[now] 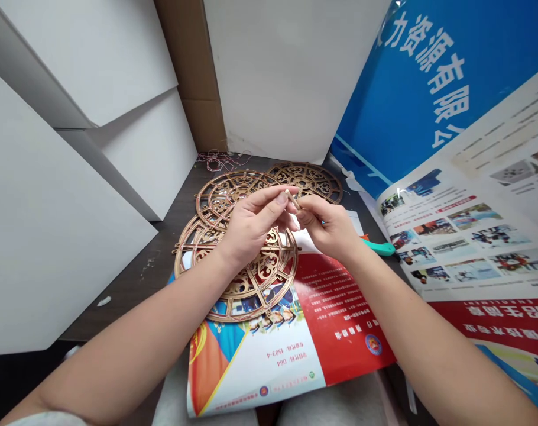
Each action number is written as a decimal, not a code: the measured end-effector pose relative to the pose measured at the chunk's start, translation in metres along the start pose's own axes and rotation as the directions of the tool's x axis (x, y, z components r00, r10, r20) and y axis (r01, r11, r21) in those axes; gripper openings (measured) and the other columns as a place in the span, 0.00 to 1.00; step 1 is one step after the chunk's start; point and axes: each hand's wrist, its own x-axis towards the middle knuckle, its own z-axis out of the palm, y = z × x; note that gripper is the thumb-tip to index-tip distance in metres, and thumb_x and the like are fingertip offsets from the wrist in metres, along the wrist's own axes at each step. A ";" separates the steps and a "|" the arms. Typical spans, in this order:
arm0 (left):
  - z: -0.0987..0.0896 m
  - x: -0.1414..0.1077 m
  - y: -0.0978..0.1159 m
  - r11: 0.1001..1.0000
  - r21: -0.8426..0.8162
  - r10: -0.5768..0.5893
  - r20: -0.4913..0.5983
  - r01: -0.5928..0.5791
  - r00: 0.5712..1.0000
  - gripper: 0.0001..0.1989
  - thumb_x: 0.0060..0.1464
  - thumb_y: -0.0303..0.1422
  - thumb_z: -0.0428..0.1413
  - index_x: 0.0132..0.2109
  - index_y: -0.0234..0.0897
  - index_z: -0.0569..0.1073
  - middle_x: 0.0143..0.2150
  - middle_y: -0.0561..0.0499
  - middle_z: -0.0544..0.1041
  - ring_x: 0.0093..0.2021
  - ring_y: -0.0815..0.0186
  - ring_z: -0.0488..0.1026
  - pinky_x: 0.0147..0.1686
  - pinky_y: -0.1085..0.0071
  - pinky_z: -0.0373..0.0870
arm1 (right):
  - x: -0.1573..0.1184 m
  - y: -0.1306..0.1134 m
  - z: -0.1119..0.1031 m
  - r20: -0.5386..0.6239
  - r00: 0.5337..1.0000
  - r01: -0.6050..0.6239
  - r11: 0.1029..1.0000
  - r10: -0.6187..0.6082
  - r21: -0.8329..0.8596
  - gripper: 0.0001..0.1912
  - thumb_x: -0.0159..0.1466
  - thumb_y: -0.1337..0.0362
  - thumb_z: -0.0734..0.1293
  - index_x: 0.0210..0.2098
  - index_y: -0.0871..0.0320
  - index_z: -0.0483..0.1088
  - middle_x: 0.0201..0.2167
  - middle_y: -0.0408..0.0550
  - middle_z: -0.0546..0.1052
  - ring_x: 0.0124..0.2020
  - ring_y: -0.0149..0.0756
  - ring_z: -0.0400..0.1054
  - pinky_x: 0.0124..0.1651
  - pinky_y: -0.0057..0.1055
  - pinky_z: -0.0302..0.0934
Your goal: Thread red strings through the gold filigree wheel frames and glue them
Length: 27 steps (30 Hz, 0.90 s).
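My left hand and my right hand meet above the table, with fingertips close together. Between them is a small, pale stick-like piece, pinched by the fingers of both hands. Below my left hand lies a round openwork wooden disc, partly covered by my hand and forearm. A second ornate disc is behind it, and a third lies farther back to the right.
A colourful printed brochure lies under the front disc. Tangled pinkish thread is at the back. A teal-handled tool lies right of my right hand. White boxes stand left, printed sheets right.
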 end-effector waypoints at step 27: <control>0.003 -0.002 0.008 0.997 0.069 -0.018 -0.053 0.022 0.998 0.10 0.65 0.39 0.64 0.50 0.42 0.84 0.39 0.51 0.82 0.31 0.68 0.81 0.31 0.73 0.76 | 0.000 0.000 -0.004 -0.034 0.999 0.019 0.997 -0.022 -0.070 0.04 0.72 0.65 0.65 0.42 0.54 0.73 0.31 0.43 0.77 0.30 0.32 0.68 0.35 0.29 0.59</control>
